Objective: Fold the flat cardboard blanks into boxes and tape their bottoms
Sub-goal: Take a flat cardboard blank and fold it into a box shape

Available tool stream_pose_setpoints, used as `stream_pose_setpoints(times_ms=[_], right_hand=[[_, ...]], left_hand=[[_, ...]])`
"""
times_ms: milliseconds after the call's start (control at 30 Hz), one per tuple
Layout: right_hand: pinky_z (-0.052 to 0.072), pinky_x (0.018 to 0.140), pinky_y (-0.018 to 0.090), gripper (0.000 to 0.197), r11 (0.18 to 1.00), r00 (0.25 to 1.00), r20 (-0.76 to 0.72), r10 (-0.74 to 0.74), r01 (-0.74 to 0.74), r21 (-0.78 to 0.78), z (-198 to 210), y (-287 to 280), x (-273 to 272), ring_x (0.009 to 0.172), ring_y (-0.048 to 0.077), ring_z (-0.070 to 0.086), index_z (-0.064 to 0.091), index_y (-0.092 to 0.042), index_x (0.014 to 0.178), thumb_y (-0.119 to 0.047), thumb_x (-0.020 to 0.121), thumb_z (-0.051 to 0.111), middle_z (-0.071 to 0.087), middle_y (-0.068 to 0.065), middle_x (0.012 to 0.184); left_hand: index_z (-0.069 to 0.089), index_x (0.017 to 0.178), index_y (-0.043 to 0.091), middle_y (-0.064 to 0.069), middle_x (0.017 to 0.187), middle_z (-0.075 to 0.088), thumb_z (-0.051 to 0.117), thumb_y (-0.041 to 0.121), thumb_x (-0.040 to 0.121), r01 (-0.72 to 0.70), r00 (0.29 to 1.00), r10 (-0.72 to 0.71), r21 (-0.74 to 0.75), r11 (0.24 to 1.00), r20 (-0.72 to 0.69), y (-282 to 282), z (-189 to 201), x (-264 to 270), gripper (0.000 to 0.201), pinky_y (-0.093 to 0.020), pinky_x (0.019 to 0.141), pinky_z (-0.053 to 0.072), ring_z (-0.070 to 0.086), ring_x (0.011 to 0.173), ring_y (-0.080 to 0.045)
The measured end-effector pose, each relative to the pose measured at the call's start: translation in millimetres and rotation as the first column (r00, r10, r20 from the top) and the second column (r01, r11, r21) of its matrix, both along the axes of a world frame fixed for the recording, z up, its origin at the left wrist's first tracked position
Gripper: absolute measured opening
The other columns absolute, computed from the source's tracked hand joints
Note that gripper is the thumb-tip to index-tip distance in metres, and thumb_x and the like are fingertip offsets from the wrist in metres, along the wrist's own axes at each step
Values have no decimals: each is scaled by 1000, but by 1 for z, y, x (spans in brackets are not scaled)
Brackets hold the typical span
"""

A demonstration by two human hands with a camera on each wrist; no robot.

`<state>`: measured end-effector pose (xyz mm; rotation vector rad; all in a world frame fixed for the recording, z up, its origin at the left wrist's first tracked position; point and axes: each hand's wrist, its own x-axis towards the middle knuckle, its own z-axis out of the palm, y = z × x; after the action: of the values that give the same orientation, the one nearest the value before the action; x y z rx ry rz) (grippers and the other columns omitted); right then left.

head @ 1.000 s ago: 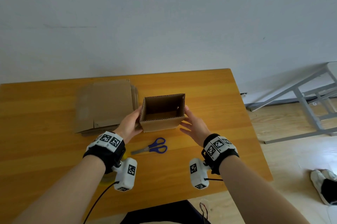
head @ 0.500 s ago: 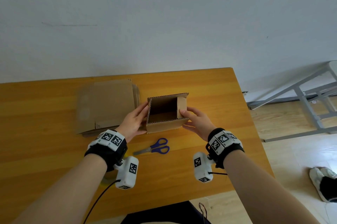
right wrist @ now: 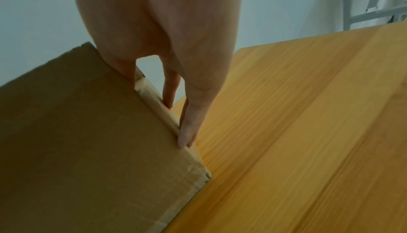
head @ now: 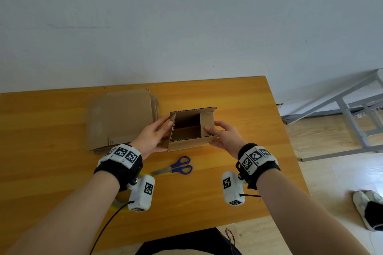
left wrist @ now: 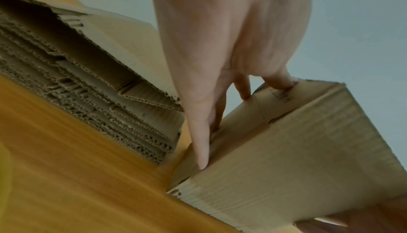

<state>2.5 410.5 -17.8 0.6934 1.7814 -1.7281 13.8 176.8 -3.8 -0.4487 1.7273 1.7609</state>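
Observation:
An opened cardboard box [head: 190, 143] sits tilted on the wooden table [head: 238, 99], its open end facing up toward me. My left hand [head: 163, 128] lies with straight fingers [left wrist: 202, 141] flat on the box's left wall [left wrist: 297, 158]. My right hand [head: 219, 132] grips the right side. Its thumb presses a side flap [head: 207, 120] inward over the opening, while its fingers [right wrist: 187, 132] lie along the outer wall [right wrist: 77, 141]. A stack of flat blanks [head: 122, 120] lies just left of the box, its corrugated edges [left wrist: 88, 88] beside my left hand.
Blue-handled scissors [head: 176, 166] lie on the table just in front of the box. A yellow tape roll [head: 118, 206] shows partly under my left wrist. The table's right edge [head: 290, 151] is close to my right arm. A grey metal frame [head: 342, 109] stands on the floor beyond.
The right hand closed onto the box's right side and its thumb folded the right flap inward. The box turned slightly and shifted a little right.

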Motion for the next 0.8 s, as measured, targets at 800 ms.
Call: stream_pose_setpoints(times_ms=[800], right_hand=[[36, 109, 47, 85, 953, 950, -71, 303, -304, 0, -1, 12, 14, 125, 22, 48, 42, -28, 139, -29, 65, 85, 56, 4, 129]], left_hand=[[57, 118, 33, -7, 129, 56, 49, -5, 91, -49, 986, 38, -63, 997, -161, 5, 7, -1, 47, -56, 81, 54, 61, 109, -25]])
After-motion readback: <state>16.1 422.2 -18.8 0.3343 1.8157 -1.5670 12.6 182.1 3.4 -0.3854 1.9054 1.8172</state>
